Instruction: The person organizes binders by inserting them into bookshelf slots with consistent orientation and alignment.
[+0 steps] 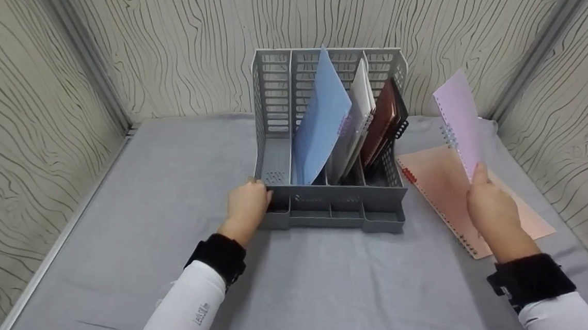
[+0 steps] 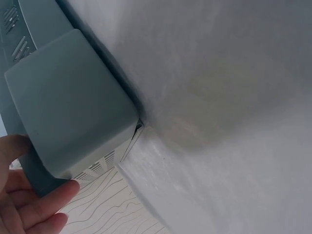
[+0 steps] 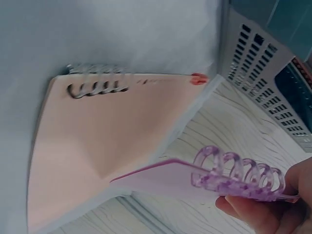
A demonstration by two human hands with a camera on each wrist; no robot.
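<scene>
A grey desk file organizer (image 1: 345, 194) stands on the cloth, with tall compartments behind and small trays in front. My left hand (image 1: 247, 204) grips its front left corner; in the left wrist view, thumb and fingers (image 2: 46, 207) close around the edge. My right hand (image 1: 493, 208) pinches a purple ring-bound notebook (image 1: 460, 117) by its lower end, raised to the right of the organizer. Purple rings (image 3: 239, 170) show in the right wrist view. Below it lies a pink loose-leaf notebook (image 1: 448, 190) with red rings at one end and clear ones at the other.
Inside the organizer lean a blue notebook (image 1: 321, 116), white notebooks (image 1: 360, 114) and dark red and black notebooks (image 1: 384, 117). Its leftmost compartment (image 1: 275, 156) shows a bare floor. Patterned panels (image 1: 177, 49) surround the grey-covered table (image 1: 180, 168) at the back and sides.
</scene>
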